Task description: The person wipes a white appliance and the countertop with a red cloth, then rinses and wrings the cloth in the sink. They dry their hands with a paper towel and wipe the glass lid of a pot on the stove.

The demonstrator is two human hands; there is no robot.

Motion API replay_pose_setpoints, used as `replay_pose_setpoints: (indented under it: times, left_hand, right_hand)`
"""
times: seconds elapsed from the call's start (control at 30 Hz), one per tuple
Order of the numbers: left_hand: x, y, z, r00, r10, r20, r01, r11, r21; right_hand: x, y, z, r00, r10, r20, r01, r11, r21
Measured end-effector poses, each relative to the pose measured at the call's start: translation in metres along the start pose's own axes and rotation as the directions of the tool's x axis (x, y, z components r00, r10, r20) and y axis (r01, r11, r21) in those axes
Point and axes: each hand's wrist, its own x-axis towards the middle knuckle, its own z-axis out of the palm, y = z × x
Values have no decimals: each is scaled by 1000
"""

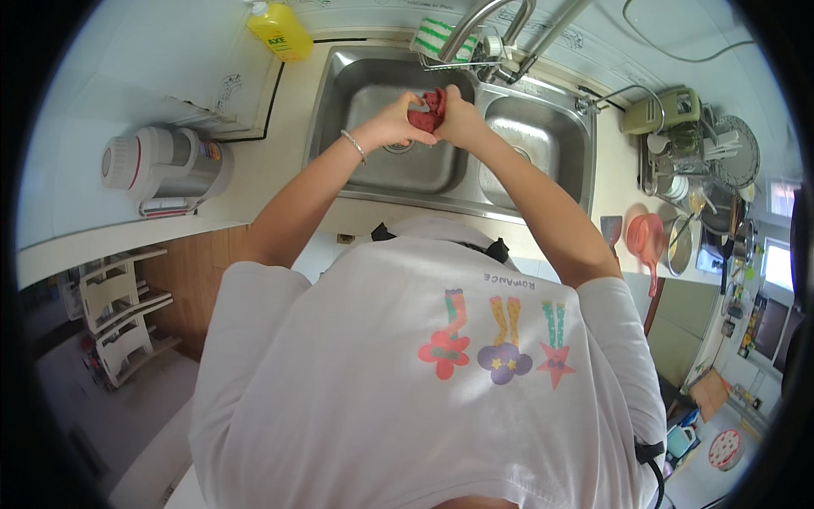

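Over the larger left basin of a stainless steel double sink (407,184), both hands grip a bunched red cloth (427,119). My left hand (402,121), with a bracelet at the wrist, holds its left side between thumb and fingers. My right hand (461,121) closes on its right side, near the divider between the basins. The cloth is crumpled, and the hands partly hide it. A drain (399,148) shows below my left hand. The curved metal faucet (474,25) stands behind the hands at the sink's back edge.
A wire rack holds a green-striped sponge cloth (435,39) beside the faucet. A yellow detergent bottle (280,32) stands back left, and a large steel flask (172,167) lies at the left. A red ladle (645,237), a steel bowl (679,245) and a dish rack with plates (736,151) are at the right.
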Motion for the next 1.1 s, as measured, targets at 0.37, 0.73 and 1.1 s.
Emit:
replay_pose_setpoints:
  times: [0.37, 0.73, 1.1]
  left_hand:
    - [-37, 2, 40, 864, 242, -441, -415, 838, -355]
    - [-60, 68, 62, 705, 440, -556, -503, 863, 45]
    - [-66, 95, 85, 751, 375, -544, -396, 914, 83]
  right_hand:
    - [-56, 54, -9, 920, 331, 210, -341, 410, 846]
    - [-83, 58, -53, 784, -211, -584, 324, 941, 96]
    - [-118, 37, -108, 681, -388, -621, 508, 861, 19]
